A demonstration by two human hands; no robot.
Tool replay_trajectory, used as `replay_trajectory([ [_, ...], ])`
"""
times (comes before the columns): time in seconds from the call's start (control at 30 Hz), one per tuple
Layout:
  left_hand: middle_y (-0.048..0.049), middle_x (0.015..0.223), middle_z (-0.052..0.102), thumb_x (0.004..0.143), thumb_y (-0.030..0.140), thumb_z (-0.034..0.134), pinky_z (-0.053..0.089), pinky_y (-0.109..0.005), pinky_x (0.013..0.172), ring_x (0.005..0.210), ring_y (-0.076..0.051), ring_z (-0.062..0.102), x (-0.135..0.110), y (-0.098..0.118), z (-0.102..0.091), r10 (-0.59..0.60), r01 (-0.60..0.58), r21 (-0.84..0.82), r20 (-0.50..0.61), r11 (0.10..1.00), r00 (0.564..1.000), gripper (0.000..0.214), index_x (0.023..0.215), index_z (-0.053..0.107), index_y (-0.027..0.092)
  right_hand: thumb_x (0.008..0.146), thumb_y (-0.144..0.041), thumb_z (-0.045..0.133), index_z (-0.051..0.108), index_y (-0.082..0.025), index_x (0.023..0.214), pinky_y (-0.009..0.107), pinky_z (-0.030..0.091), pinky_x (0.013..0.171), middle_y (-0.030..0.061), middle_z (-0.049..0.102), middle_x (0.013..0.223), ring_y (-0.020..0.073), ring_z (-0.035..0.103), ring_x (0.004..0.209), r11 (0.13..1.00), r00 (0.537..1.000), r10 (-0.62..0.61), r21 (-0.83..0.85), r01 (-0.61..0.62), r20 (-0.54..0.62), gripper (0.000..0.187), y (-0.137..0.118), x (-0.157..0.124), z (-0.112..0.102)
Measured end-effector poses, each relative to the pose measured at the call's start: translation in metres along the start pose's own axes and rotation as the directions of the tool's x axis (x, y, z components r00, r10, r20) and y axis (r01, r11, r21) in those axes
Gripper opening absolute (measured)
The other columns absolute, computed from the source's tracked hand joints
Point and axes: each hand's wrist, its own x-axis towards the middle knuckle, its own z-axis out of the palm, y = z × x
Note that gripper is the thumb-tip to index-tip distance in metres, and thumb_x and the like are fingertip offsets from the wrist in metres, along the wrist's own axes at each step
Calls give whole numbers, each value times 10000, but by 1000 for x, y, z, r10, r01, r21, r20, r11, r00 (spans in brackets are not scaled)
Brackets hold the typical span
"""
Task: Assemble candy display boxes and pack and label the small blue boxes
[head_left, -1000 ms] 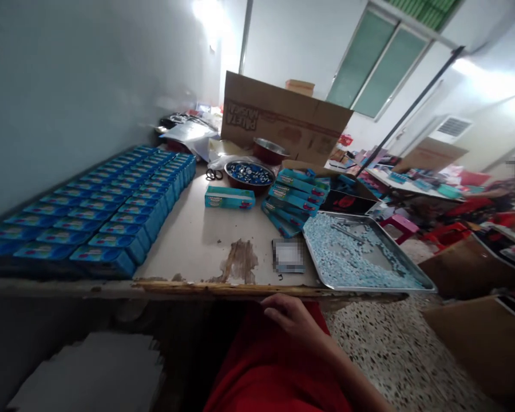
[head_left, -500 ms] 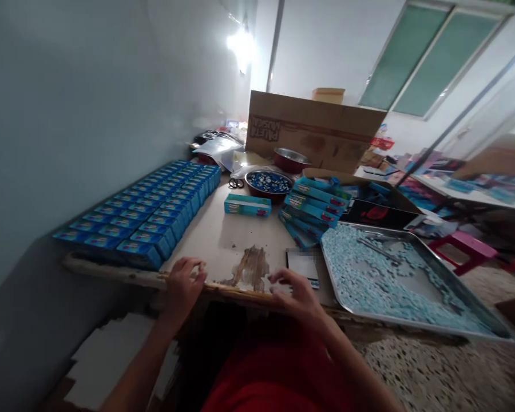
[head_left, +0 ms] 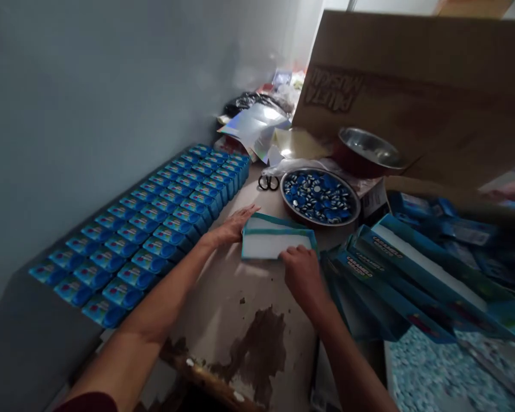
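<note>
A teal cardboard box [head_left: 264,246] lies on the table in front of me, white surfaces framed by teal edges facing up. My left hand [head_left: 234,224] is at its left end, fingers stretched out along the side. My right hand [head_left: 301,269] has its fingers curled over the near right edge of the box, closed on it. To the right, several teal candy boxes [head_left: 395,269] lie fanned and tilted against one another. Just behind the box stands a round metal bowl [head_left: 355,209] full of small blue, white and black pieces.
Rows of small blue packs [head_left: 154,214] line the wall side. Black-handled scissors [head_left: 268,182] lie behind the box. Farther back are a second bowl [head_left: 369,150] and a tall cardboard sheet [head_left: 412,97]. A tray of pale blue pieces [head_left: 438,366] sits at lower right.
Both hands have moved from the table's front edge forward to the teal box. Its white surfaces now show in place of the printed side. My view has moved closer and turned left.
</note>
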Motion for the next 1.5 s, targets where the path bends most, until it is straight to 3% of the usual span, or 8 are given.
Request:
replay_trajectory([
  [0.17, -117, 1615, 336, 633, 202, 775, 249, -506, 1203, 1469, -376, 304, 21, 29, -8, -42, 18, 110, 215, 994, 976, 980, 1539, 409, 277, 934, -115, 565, 727, -249, 891, 403, 309, 868, 57, 700, 903, 253, 552, 957, 986, 961, -111, 147, 75, 254, 214, 6, -84, -13],
  [0.33, -161, 1423, 464, 688, 260, 761, 336, -476, 1135, 1290, -352, 450, -27, 76, 6, -298, 281, 190, 69, 941, 952, 867, 1504, 470, 218, 954, -162, 586, 730, -222, 910, 408, 307, 937, 57, 695, 916, 253, 539, 1016, 963, 916, -222, 224, 152, 334, 162, 36, -105, -21],
  [0.67, -233, 1420, 416, 742, 456, 815, 371, -573, 1099, 1313, -422, 430, -136, 158, 36, -698, 786, 244, -363, 568, 617, 839, 1460, 485, 177, 982, -197, 545, 713, -205, 1016, 432, 329, 998, 80, 694, 1035, 270, 507, 1116, 806, 760, -590, 267, 529, 273, 172, 50, -51, 7],
  [0.77, -268, 1492, 362, 824, 436, 750, 326, -619, 1135, 1425, -443, 342, -147, 190, 33, -648, 757, 256, -398, 601, 649, 744, 1454, 479, 148, 940, -105, 545, 694, -202, 1185, 481, 286, 1097, 114, 658, 1270, 303, 458, 1276, 824, 806, -563, 209, 527, 185, 302, 40, -55, 8],
  [0.87, -198, 1525, 400, 892, 326, 678, 296, -611, 1185, 1484, -376, 311, -184, 229, 18, -539, 595, 246, -262, 765, 801, 556, 1415, 525, 217, 881, -4, 500, 682, -192, 1228, 492, 331, 1102, 132, 616, 1364, 316, 456, 1312, 896, 906, -413, 219, 386, 94, 434, 16, -70, -4],
  [1.0, -129, 1430, 541, 935, 213, 595, 323, -584, 1189, 1427, -310, 420, -271, 260, -21, -464, 509, 180, -243, 842, 852, 314, 1242, 647, 250, 932, -99, 496, 643, -173, 1239, 419, 504, 928, 131, 688, 1144, 269, 601, 1048, 883, 985, -174, 444, 153, 8, 348, -71, -82, -33],
  [1.23, -122, 1193, 683, 949, 214, 573, 480, -469, 1053, 1185, -268, 598, -379, 177, -104, -571, 718, 31, -584, 695, 577, 249, 1171, 683, 200, 872, -484, 711, 357, -129, 1493, 519, 460, 1076, 222, 515, 1388, 334, 486, 1302, 768, 987, -93, 622, 153, -129, 799, -280, -35, -15],
  [1.5, -84, 1454, 597, 989, 169, 439, 135, -645, 1241, 1457, -295, 414, -337, 70, -129, -269, 330, 259, -245, 908, 931, 443, 1402, 586, 230, 768, -619, 731, 264, -130, 1501, 536, 408, 1114, 227, 437, 1424, 342, 427, 1352, 775, 984, 32, 626, 86, -175, 997, -320, -1, 34],
])
